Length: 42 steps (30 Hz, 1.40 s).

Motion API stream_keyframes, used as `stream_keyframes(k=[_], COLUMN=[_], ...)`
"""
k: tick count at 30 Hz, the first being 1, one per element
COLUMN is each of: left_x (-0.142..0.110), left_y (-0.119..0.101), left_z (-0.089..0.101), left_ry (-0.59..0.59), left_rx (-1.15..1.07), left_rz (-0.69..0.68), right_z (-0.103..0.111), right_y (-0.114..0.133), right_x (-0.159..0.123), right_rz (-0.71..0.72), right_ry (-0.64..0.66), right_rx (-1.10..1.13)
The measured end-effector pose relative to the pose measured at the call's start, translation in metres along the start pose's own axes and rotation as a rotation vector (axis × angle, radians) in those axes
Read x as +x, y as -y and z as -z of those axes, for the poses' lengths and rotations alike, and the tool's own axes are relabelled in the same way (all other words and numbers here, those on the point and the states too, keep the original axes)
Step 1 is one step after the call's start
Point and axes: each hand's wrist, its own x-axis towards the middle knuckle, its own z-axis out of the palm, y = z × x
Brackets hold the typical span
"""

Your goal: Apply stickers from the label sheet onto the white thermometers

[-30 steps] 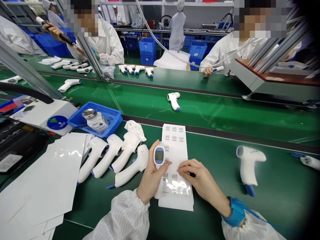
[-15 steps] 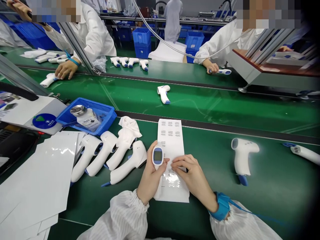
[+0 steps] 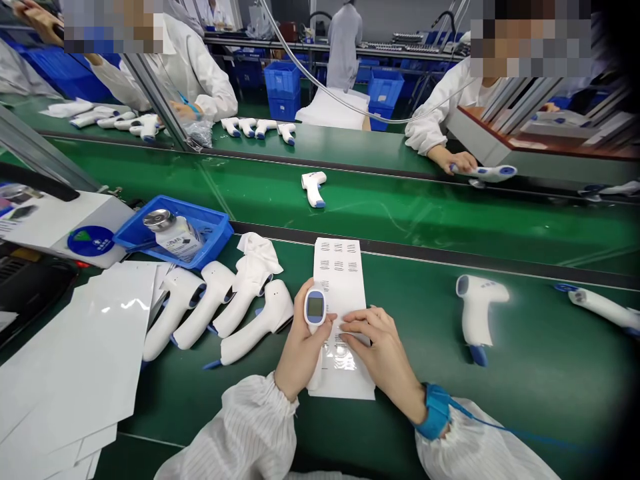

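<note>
My left hand (image 3: pixel 299 357) is closed around a white infrared thermometer (image 3: pixel 315 309), its blue-framed grey screen turned up toward me. Under both hands lies a white label sheet (image 3: pixel 345 385) with rows of small printed labels. The fingers of my right hand (image 3: pixel 387 350) are bent, thumb and fingertips close together on the sheet's middle. Whether a label is between them is too small to see. A blue band (image 3: pixel 434 410) with a cord circles my right wrist. Several more thermometers (image 3: pixel 257 328) lie left of my hands, one partly under a white cloth (image 3: pixel 259 252).
White sheets (image 3: pixel 80 333) are piled at the left, below a blue tray (image 3: pixel 207 250) holding a metal-topped container. Two thermometers (image 3: pixel 477 310) lie on the right. Another thermometer (image 3: pixel 314 189) rides the green belt (image 3: pixel 400 207). Two co-workers in white sit across it.
The thermometer on the belt has shifted slightly left. Across the belt, the left co-worker's hand has drawn back, and the right co-worker's thermometer has moved right and nearer. My hands hold nearly the same pose.
</note>
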Motion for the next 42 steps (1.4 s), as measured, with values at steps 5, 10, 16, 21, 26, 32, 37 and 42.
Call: stream_keyframes(k=[5, 10, 16, 21, 26, 32, 37, 42], left_x=[0.000, -0.001, 0.000, 0.000, 0.000, 0.004, 0.004, 0.001], left_y=[0.000, -0.001, -0.005, -0.009, -0.008, -0.005, -0.004, -0.005], left_z=[0.001, 0.000, -0.003, -0.002, 0.001, 0.001, -0.001, -0.006], left_ry=[-0.007, 0.003, 0.060, 0.117, 0.114, 0.019, -0.039, -0.024], left_rx=[0.022, 0.034, 0.271, 0.437, 0.395, 0.263, 0.247, 0.189], left_rz=[-0.004, -0.006, -0.156, -0.152, -0.110, -0.088, -0.071, -0.060], right_z=[-0.002, 0.002, 0.007, 0.007, 0.007, 0.006, 0.014, 0.046], right_y=[0.000, 0.004, 0.006, 0.005, 0.004, 0.000, 0.010, 0.035], right_x=[0.006, 0.013, 0.013, 0.011, 0.010, 0.014, 0.007, -0.019], right_rz=[-0.070, -0.081, -0.005, -0.003, -0.048, 0.030, 0.253, 0.207], right_ry=[0.024, 0.075, 0.085, 0.074, 0.061, 0.070, 0.123, 0.527], right_rx=[0.095, 0.059, 0.012, 0.008, 0.014, -0.004, -0.087, 0.208])
